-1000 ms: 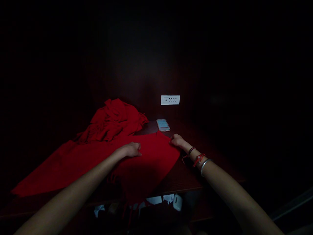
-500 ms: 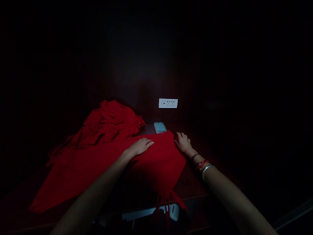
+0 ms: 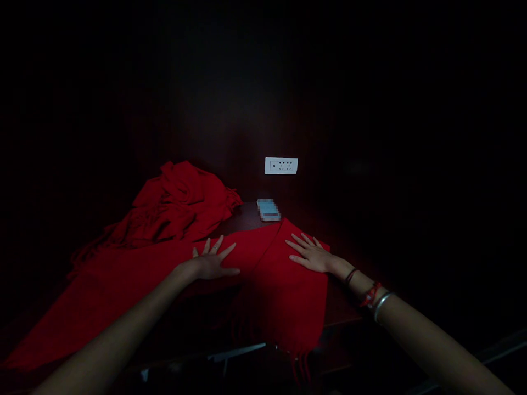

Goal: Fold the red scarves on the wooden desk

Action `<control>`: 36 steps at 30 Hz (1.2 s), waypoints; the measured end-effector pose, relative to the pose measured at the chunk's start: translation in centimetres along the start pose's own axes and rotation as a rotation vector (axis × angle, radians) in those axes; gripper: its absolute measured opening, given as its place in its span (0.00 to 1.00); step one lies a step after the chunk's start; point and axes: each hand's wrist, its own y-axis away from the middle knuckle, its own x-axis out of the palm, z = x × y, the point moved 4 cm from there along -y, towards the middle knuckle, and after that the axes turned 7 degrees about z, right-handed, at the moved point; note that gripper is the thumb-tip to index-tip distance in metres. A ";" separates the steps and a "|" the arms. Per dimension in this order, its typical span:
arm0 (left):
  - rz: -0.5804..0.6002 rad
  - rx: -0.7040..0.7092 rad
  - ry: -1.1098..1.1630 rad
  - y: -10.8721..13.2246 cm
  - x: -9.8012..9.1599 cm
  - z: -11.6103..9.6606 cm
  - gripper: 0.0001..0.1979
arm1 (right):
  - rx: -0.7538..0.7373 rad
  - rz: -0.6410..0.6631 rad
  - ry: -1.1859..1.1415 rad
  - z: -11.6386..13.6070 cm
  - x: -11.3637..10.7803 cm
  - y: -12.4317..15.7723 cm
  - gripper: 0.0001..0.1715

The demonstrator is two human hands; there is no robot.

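A red fringed cloth lies spread over a dark surface, its right end folded at an angle and its fringe hanging over the front edge. My left hand, a ring on one finger, rests on the middle of the cloth with fingers spread. On the folded right part lies my right hand, palm down and fingers apart. Neither hand grips anything. More red fabric is heaped in folds at the back left, with fringe at its edges.
A small pale blue, blurred-out item lies behind the cloth. The back wall carries a white socket panel. Below the front edge, a pale strip shows in the dark. Much of the surroundings is too dark to make out.
My left hand has moved left and its fingers have spread. My right hand has come onto the cloth and opened out. The cloth's right end now reaches further right and lies flatter.
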 end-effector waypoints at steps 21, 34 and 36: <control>-0.069 0.105 0.003 -4.3 -0.3 -2.2 0.31 | -0.591 -0.298 -0.097 8.1 -4.6 -0.3 0.13; -0.146 0.273 0.027 -1.4 -0.9 -5.8 0.36 | 0.112 -0.042 -0.018 1.8 -1.0 -1.7 0.39; -0.052 0.281 0.035 -1.0 -0.5 -6.5 0.40 | 0.128 -0.006 -0.028 1.4 -0.6 -1.9 0.40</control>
